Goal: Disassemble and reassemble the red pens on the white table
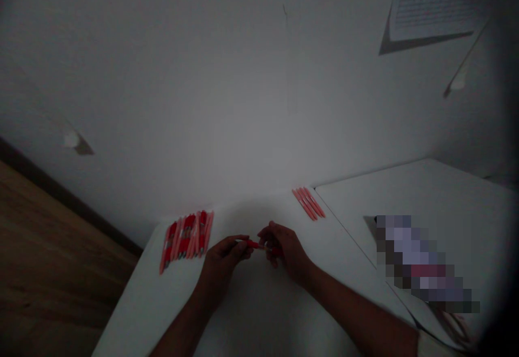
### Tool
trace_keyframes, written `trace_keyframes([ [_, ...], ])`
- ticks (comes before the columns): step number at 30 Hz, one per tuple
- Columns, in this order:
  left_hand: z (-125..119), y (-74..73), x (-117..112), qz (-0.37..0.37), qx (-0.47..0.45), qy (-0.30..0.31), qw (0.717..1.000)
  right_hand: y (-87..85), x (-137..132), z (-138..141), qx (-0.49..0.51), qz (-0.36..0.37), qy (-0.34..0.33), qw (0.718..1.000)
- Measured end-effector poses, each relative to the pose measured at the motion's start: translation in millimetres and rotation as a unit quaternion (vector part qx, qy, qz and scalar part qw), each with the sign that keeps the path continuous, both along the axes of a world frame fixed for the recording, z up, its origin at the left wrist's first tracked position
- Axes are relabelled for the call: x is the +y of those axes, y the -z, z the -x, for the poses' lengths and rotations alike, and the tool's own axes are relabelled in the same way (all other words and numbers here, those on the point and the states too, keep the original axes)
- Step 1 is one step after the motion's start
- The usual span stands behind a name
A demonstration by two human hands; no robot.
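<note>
a light, stiff red pen [255, 244] is clamped by the fingers [242, 242] of the left hand [223, 262] and right hand [286, 249], and seems best held at its barrel.

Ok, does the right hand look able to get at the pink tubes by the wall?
Probably yes: nothing visible lies between the right hand and the pink tubes, though it shares the red pen with the left hand and must release it first.

The left hand [222, 264] and right hand [284, 249] pinch close together, fingers [239, 246] curled, forearms [357, 313] angling inward from either side.
</note>
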State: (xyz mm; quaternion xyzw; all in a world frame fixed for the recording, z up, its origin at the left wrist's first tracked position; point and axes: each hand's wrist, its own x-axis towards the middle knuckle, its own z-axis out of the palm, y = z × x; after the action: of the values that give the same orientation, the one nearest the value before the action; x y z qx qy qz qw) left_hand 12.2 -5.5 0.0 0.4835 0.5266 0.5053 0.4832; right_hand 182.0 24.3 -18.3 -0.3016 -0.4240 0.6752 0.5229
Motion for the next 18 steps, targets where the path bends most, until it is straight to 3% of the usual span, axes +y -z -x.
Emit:
trace_keyframes([
  [10, 1, 4.3, 1, 0.006, -0.018, 0.012, 1.000, 2.4, 1, -1, 0.005, -0.004, 0.000, 1.000],
  [18, -2, -5.9, 0, 0.002, -0.030, -0.014, 0.999, 2.9, 1, -2, 0.016, -0.009, -0.009, 1.000],
])
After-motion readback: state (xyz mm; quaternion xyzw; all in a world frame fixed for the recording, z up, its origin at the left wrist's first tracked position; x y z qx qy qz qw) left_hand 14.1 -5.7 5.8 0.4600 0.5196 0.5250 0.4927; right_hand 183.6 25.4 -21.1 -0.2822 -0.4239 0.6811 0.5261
